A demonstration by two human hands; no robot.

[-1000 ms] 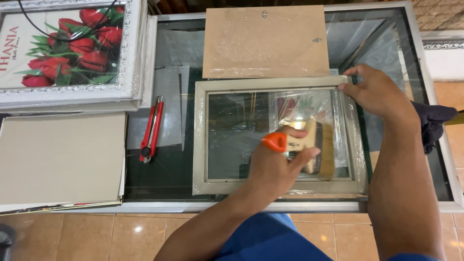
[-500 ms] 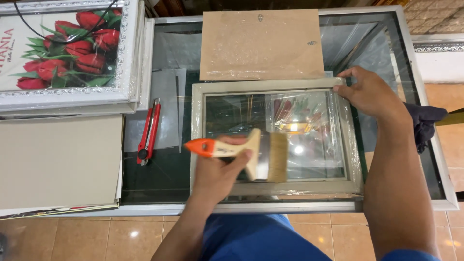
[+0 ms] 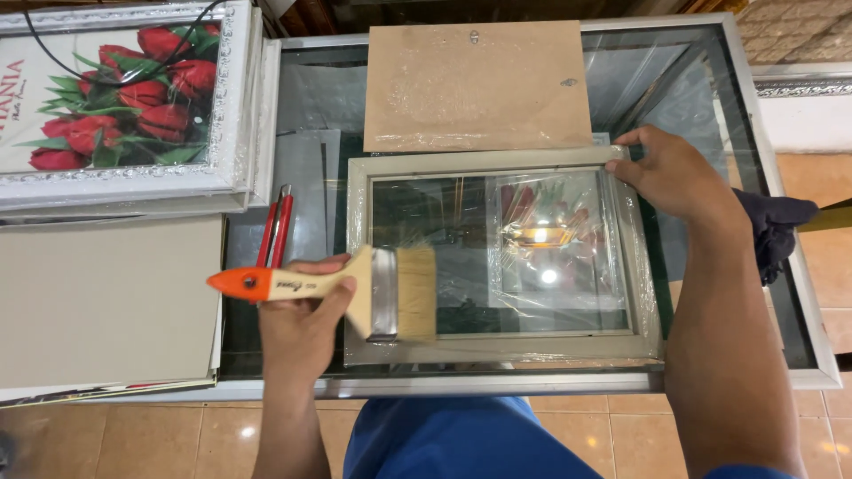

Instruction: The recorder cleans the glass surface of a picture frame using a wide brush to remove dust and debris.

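Head view: brushing down a wrapped picture frame on a glass desk.
Left hand [image 3: 297, 306] is curled around the orange-handled paintbrush [image 3: 355, 288], bristles lying over the lower left corner of the grey frame [image 3: 501, 257]; right hand [image 3: 674, 177] presses flat on its top right corner. I judge the dusting step is in hand; the next stroke wants a steady sweep across the glass. No containers show. A red cutter [image 3: 275, 226] lies just left.
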